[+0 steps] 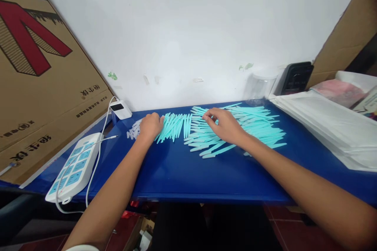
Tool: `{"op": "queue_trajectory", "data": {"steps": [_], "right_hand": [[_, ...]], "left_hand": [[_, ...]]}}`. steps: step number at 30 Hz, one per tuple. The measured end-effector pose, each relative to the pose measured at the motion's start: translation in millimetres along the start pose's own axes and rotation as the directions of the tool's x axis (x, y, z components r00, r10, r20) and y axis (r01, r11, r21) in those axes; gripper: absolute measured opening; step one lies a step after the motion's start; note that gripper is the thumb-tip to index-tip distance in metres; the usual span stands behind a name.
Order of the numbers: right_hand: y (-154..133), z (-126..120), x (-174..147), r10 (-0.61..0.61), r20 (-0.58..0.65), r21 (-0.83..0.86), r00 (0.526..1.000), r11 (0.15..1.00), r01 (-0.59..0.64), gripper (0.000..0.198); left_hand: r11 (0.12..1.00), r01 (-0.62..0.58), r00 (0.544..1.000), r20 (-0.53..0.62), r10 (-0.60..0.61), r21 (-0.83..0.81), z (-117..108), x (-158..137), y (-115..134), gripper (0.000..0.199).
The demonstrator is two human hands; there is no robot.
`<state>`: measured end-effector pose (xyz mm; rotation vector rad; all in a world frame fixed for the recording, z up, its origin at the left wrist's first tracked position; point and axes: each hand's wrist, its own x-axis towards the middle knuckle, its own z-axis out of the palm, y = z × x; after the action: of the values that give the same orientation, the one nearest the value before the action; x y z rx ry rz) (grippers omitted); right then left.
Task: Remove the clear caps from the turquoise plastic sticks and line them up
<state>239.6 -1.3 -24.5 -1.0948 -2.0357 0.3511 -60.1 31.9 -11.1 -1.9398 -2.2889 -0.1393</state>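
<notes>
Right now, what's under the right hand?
A loose spread of turquoise sticks on the blue table, showing all around the right hand. Whatever lies directly beneath the palm and fingers is covered.

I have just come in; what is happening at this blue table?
Someone's right hand, fingers curled, is over a large pile of thin turquoise pieces on a blue table; whether it grips one is unclear. The left hand is between small pale pieces and a smaller turquoise group; its grip is hidden.
</notes>
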Motion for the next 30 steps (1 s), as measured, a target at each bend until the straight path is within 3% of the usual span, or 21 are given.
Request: {"op": "queue_trajectory", "data": {"steps": [7, 11, 14, 22, 30], "right_hand": [[4, 1, 0, -0.007, 0.005, -0.015, 1.0, 1.0, 0.007, 0.02], [6, 1, 1, 0.003, 0.008, -0.032, 1.0, 0.999, -0.003, 0.021], [7, 1, 1, 0.009, 0.005, -0.041, 1.0, 0.999, -0.009, 0.021], [8, -1, 1, 0.013, 0.014, -0.062, 1.0, 0.998, -0.012, 0.021], [12, -3, 3, 0.019, -0.011, -0.076, 1.0, 0.997, -0.02, 0.022]], "left_hand": [[0.964, -0.003, 0.992, 0.118, 0.036, -0.266, -3, 7, -14, 0.04], [0.985, -0.036, 0.999, -0.02, 0.033, -0.167, 1, 18, -28, 0.029], [0.994, -0.044, 0.998, -0.058, 0.038, -0.1, 4, 27, -43, 0.025], [0.976, -0.084, 0.993, 0.06, 0.098, -0.201, 12, 34, -52, 0.021], [1.0, -0.006, 0.996, 0.088, 0.003, 0.029, 13, 32, -43, 0.034]]}}
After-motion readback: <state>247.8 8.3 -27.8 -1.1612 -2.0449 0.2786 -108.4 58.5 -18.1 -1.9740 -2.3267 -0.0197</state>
